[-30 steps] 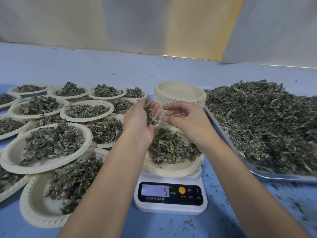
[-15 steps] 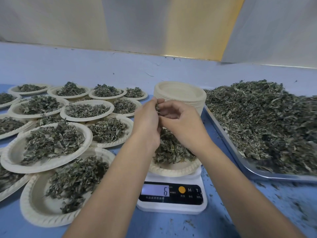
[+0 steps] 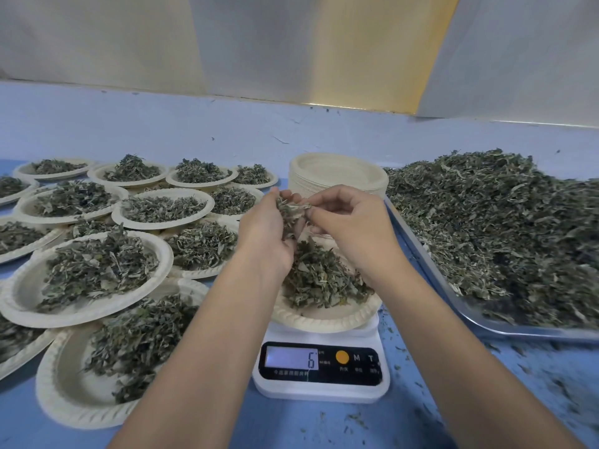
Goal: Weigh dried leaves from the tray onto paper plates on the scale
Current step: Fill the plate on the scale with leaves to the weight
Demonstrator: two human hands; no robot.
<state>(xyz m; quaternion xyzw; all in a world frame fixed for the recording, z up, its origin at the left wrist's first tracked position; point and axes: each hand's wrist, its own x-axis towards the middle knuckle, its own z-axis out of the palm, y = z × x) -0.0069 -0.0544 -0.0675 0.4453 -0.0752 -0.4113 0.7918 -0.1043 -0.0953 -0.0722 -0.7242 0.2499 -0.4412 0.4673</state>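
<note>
Now, dried leaves heaped on the paper plate atop the scale, display showing 6. Just above, a clump of leaves cupped in the curled left hand; right hand pinching bits off that clump with thumb and fingertips. Behind, a stack of empty plates; at right, the tray, piled high with loose leaves. At left, many filled plates, overlapping. Well along, judging by those, yet far from finished: this portion probably being topped up, plenty left in tray and stack.
</note>
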